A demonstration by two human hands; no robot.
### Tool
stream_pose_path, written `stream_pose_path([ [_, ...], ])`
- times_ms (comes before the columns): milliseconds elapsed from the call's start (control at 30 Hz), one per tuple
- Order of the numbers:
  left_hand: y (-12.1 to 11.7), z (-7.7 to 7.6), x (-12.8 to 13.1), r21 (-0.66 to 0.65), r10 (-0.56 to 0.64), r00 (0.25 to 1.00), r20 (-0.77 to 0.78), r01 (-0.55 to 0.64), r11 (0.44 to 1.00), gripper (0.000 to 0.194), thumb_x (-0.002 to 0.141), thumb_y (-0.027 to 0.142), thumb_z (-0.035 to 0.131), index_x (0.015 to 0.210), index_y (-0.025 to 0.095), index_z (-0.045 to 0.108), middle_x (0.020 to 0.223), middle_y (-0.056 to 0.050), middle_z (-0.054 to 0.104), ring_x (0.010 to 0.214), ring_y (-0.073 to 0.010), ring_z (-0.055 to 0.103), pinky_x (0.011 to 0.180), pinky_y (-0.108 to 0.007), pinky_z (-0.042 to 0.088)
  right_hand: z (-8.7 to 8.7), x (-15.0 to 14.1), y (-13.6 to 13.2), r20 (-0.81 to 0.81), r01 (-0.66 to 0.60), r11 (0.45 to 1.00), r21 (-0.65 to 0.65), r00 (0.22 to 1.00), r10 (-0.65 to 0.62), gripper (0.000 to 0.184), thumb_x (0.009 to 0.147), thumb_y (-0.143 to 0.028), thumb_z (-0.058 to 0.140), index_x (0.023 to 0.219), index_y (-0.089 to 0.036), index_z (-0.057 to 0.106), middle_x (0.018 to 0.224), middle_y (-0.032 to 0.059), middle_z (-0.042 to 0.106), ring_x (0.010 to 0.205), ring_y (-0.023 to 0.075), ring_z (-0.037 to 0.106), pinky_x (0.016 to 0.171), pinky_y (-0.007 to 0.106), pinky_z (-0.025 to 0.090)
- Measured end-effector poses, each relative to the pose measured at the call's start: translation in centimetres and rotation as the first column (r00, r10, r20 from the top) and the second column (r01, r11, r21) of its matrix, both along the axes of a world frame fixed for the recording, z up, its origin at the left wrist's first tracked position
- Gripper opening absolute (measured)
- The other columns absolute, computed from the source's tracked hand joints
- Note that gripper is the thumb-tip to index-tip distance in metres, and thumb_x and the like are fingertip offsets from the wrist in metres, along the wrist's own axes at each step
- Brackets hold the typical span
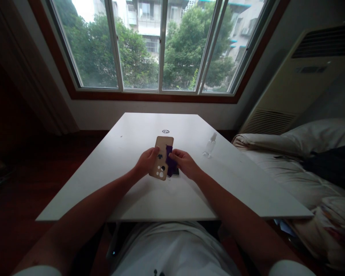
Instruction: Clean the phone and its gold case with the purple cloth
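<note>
My left hand [147,160] grips a beige phone case [164,142] by its left edge, the thumb lying on its face. The case has dark printed figures and camera cutouts at its lower end. In my right hand [185,162] is a purple cloth [170,163], pinched between thumb and fingers against the right edge of the case. Behind the cloth, a dark flat object [176,172], perhaps a phone, shows only in part. Both hands are held above the white table [138,130].
A clear spray bottle [210,145] stands on the table to the right. Beyond the case lies a small dark ring-shaped item [165,131]. A bed or couch with pale bedding [264,165] flanks the table on the right, and a window [161,50] is ahead.
</note>
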State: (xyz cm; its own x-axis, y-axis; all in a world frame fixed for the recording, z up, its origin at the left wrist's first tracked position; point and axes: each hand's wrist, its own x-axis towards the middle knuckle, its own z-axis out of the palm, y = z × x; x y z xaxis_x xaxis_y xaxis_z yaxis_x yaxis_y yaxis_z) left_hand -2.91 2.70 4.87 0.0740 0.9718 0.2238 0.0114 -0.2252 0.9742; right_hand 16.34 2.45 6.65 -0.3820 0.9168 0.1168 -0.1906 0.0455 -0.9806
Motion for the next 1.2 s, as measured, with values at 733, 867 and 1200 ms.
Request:
stream_pose_path([
  [733, 0.3, 0.4, 0.3, -0.084, 0.097, 0.99, 0.105, -0.088, 0.993, 0.061, 0.087, 0.075, 0.052, 0.079, 0.015, 0.061, 0.069, -0.005, 0.064, 0.057, -0.0153, 0.056, 0.053, -0.027, 0.045, -0.3, -0.5, -1.2, 0.136, -0.25, 0.967, 0.056, 0.961, 0.241, 0.036, 0.077, -0.045, 0.083, 0.078, -0.014, 0.063, 0.061, -0.0016, 0.061, 0.048, 0.0075, 0.048, 0.045, 0.02, 0.035],
  [867, 0.1, -0.1, 0.6, -0.063, -0.008, 0.997, 0.08, 0.013, 0.998, 0.06, 0.086, 0.074, 0.055, 0.087, 0.015, 0.065, 0.076, -0.006, 0.07, 0.064, -0.0181, 0.062, 0.059, -0.029, 0.049, 0.1, -0.2, -0.5, 0.012, -0.011, 0.999, 0.043, 1.0, 0.011, 0.039, 0.077, -0.05, 0.082, 0.077, -0.016, 0.064, 0.064, -0.0015, 0.062, 0.048, 0.0088, 0.05, 0.044, 0.022, 0.038],
  [1200, -0.8, -0.1, 1.0, -0.052, -0.13, 0.99, -0.047, 0.128, 0.99, 0.058, 0.089, 0.07, 0.054, 0.095, 0.014, 0.069, 0.088, -0.011, 0.075, 0.076, -0.0238, 0.069, 0.064, -0.03, 0.051, 1.2, 1.3, 1.4, -0.2, 0.247, 0.968, -0.044, 0.947, -0.251, 0.039, 0.073, -0.052, 0.084, 0.082, -0.018, 0.067, 0.074, -0.0018, 0.067, 0.059, 0.0093, 0.056, 0.052, 0.021, 0.044],
])
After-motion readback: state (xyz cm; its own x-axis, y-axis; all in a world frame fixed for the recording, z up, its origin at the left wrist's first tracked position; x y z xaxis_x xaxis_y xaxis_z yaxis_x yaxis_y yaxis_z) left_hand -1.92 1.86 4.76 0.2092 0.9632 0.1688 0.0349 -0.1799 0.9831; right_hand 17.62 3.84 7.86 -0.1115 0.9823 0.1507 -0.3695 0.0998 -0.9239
